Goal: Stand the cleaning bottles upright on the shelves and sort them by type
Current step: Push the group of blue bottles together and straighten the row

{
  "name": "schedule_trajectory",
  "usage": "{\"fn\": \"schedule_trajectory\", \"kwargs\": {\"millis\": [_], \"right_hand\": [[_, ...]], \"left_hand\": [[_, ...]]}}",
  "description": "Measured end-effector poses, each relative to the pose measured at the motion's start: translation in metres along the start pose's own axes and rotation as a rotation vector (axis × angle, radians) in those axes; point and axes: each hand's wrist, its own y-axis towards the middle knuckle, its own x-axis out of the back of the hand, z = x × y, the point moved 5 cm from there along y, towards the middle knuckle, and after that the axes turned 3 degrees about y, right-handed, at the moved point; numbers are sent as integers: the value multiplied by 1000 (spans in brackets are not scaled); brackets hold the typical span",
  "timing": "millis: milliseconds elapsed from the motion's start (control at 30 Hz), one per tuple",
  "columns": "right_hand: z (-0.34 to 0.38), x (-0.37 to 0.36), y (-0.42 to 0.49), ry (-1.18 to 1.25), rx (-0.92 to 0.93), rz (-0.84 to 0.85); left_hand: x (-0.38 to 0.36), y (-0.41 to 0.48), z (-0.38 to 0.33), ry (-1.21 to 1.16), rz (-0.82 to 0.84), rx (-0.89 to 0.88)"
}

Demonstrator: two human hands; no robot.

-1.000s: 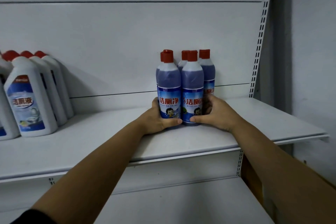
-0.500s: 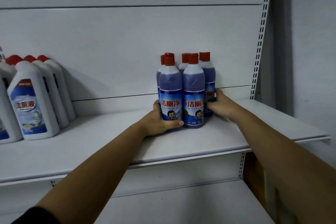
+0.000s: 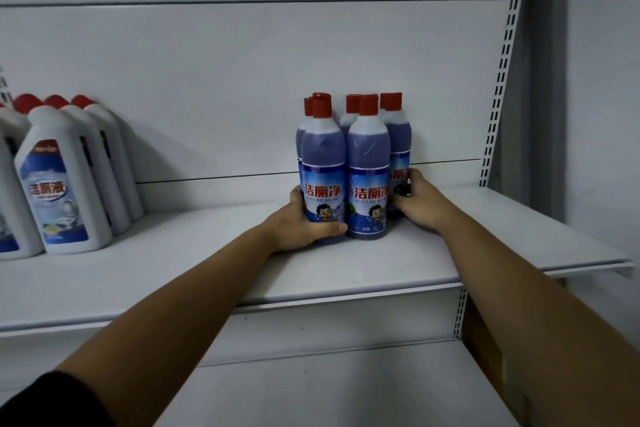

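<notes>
Several blue bottles with red caps [image 3: 367, 163] stand upright in a tight cluster on the white shelf [image 3: 346, 263], near the back panel. My left hand [image 3: 304, 222] wraps the base of the front left blue bottle [image 3: 323, 163], thumb across its front. My right hand [image 3: 420, 201] grips the lower part of the rear right blue bottle [image 3: 398, 146]. At the far left several white bottles with red caps [image 3: 62, 184] stand upright in rows.
A bare stretch of shelf lies between the two bottle groups and to the right of the blue cluster. A slotted upright [image 3: 502, 62] bounds the shelf on the right. A lower shelf [image 3: 311, 392] sits below, with a brown box edge [image 3: 485, 350] at its right.
My right hand left the front right bottle and reached back to the rear right bottle. My left hand stayed on the front left bottle.
</notes>
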Motion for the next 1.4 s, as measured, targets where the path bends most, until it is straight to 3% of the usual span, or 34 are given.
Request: {"fn": "schedule_trajectory", "kwargs": {"millis": [1400], "right_hand": [[5, 8, -10, 54, -25, 21]], "left_hand": [[-4, 12, 15, 14, -33, 58]]}}
